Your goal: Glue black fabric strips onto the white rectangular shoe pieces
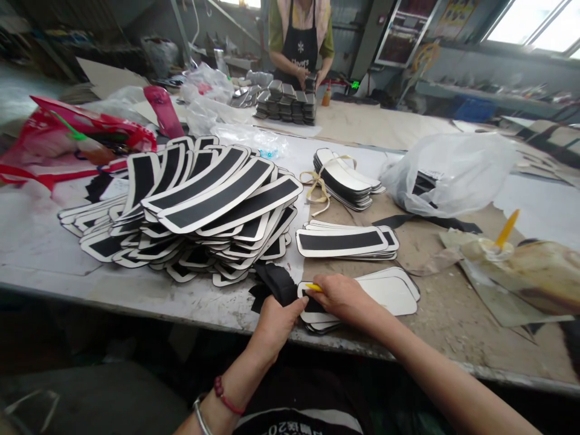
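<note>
Fingers (294, 304) of the left hand (276, 323) are pinched narrow on the near end of a black strip (276, 281), which looks like soft fabric or foam, pressing it down at the left end of a small stack of white backing pieces (389, 293) right by the near edge of the tabletop (136, 290). The right hand (342, 297) is curled shut around a thin yellow tool (313, 287), only its tip poking out, aimed left toward the same end of the stack, so I'd guess one hand pins things flat while the other works the edge. Both wrists sit low, forearms coming in from the near side and meeting over that stack, the left wrist wearing a red bead bracelet (225, 396). Finished-looking black-and-white pieces are fanned in a big heap (190, 205) to the left, with a tidy smaller pile (347, 241) just beyond the hands, probably kept close for easy reach. Farther right there's a clear plastic bag (453, 172) and a messy glue pot with a yellow stick (506, 229). Across the far side another person (301, 36) handles dark stacks.
</note>
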`<state>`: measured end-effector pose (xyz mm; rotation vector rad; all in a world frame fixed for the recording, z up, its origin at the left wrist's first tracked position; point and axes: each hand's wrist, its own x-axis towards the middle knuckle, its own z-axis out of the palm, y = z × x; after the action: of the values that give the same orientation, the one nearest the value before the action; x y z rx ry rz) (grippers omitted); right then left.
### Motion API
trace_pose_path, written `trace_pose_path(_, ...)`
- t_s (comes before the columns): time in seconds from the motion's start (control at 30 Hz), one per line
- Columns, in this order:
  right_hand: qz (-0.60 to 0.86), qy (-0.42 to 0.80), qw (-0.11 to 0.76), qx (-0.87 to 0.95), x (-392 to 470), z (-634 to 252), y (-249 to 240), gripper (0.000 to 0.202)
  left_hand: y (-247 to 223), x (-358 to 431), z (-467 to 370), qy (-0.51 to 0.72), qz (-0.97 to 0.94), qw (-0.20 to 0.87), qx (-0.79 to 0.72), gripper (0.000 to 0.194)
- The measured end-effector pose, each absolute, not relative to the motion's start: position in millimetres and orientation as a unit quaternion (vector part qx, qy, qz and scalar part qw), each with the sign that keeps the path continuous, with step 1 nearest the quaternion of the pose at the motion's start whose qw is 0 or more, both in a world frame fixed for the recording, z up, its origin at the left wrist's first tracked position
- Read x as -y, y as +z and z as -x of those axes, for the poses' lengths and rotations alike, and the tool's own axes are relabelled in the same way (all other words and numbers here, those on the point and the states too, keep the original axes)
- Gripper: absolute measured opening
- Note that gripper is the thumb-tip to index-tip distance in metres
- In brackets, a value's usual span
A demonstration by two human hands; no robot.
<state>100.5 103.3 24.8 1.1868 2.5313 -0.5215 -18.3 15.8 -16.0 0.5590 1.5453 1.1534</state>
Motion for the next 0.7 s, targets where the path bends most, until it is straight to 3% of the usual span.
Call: trace_pose_path(0.7,-0.406,-0.171,0.143,-0.886,-99.8,-98.8,25.6,0.036,-21.7,-16.4,16.9,0.488,-0.229,0.511,-0.67,0.016)
